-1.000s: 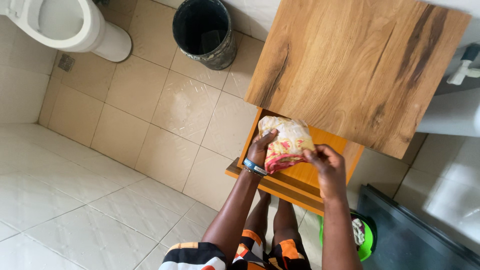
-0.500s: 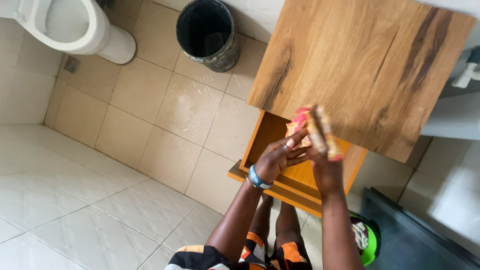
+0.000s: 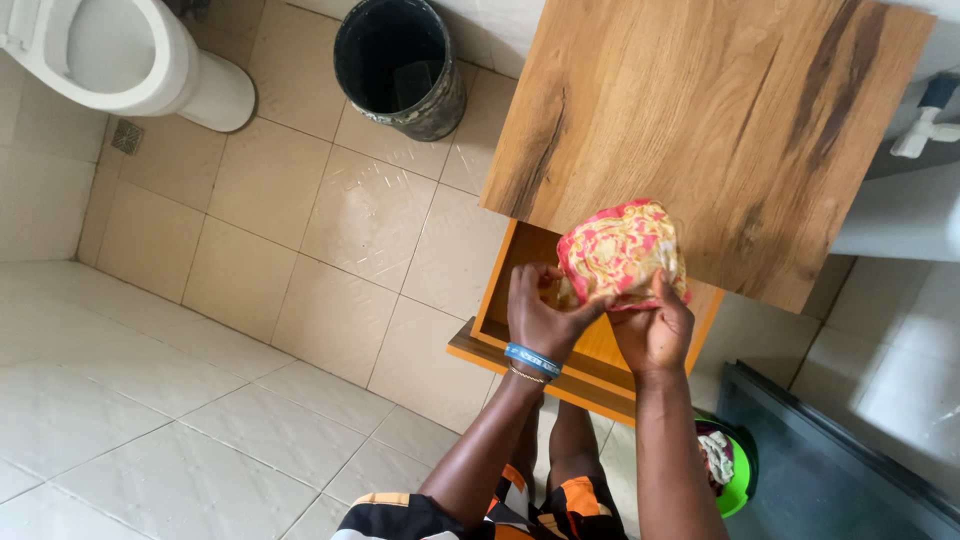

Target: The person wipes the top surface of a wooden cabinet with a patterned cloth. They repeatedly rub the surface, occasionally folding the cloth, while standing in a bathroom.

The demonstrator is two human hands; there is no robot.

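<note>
Tiled bathroom floor (image 3: pixel 250 300), wooden cabinet top (image 3: pixel 700 120), perhaps laminate

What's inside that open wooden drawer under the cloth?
The open orange-brown wooden drawer shows only bare bottom. The left hand and right hand, holding the folded red-and-yellow patterned cloth, cover its middle, and the wooden cabinet top hides its back.

A: Arms? Both reach forward from the torso, elbows bent, forearms nearly parallel.

B: Left hand (image 3: pixel 540 315): back of hand toward the camera, fingers curled inward and closed in a pinch, two bands at the wrist.

A: Right hand (image 3: pixel 652 325): just beside the left, thumb raised, fingers curled in a grasp; fingertips hidden. Legs partly visible between the forearms
</note>
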